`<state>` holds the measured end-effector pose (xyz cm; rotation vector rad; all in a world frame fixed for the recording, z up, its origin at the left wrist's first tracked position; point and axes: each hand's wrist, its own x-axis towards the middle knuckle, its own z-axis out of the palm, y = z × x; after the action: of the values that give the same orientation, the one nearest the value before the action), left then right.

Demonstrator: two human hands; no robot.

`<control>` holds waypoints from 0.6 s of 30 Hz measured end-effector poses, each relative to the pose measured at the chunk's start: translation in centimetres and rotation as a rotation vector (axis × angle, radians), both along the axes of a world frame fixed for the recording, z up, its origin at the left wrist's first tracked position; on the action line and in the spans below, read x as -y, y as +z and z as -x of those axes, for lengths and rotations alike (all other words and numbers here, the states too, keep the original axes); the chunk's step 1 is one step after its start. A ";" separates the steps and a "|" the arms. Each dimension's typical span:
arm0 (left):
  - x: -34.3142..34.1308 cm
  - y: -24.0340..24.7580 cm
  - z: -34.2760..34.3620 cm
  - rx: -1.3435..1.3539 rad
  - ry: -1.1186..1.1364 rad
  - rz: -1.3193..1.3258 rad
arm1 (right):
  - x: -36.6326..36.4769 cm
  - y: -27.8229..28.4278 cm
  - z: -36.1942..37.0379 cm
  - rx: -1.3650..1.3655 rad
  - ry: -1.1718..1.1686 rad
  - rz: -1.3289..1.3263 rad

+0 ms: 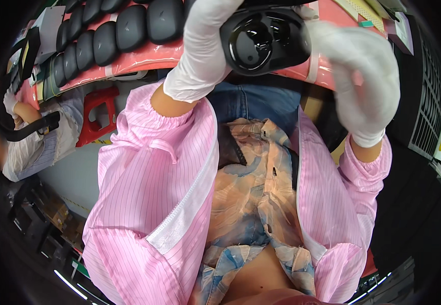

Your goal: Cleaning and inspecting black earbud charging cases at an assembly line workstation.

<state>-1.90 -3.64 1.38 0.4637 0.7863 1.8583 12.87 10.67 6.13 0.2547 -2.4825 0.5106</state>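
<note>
An opened black earbud charging case [266,43], glossy inside with rounded hollows, is held up at the top middle of the view. My left hand [207,43], in a white glove, grips it from its left side. Part of that hand runs out past the top edge. My right hand [362,71], gloved in white too, is smeared by motion at the case's right side. Its fingertips are close to the case's right edge; whether they touch it is unclear. Several closed black cases [131,28] stand in rows to the left of my left hand.
The cases rest on a worktable with a pink-red cover [144,58]. A red stool [98,116] stands left of my sleeve. Another person's gloved hand [11,101] is at the table's far left end. A black grille panel [428,99] rises at the right.
</note>
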 end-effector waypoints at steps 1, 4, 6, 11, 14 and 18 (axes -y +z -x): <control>-1.0 -4.7 1.8 0.028 -0.026 -0.549 | 1.9 1.4 1.2 0.100 0.075 -0.083; -0.9 -5.7 1.6 0.086 0.086 -0.559 | 1.7 1.2 2.4 0.081 -0.081 -0.379; 0.5 -3.4 0.6 0.045 0.180 -0.261 | 2.5 2.1 2.4 0.114 -0.180 -0.265; 1.0 -9.8 3.0 0.043 0.376 -0.611 | 3.0 2.2 2.7 0.199 -0.099 -0.223; 0.0 -1.3 0.2 -0.011 0.188 -0.101 | -0.2 0.9 0.3 0.101 -0.269 -0.443; 1.1 -1.1 0.8 -0.076 0.229 -0.028 | 0.7 -1.5 -0.6 -0.067 -0.254 0.155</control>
<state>-2.74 -4.73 0.33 0.4803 0.8966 2.0754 13.50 9.97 4.59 -0.1029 -2.3509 0.5725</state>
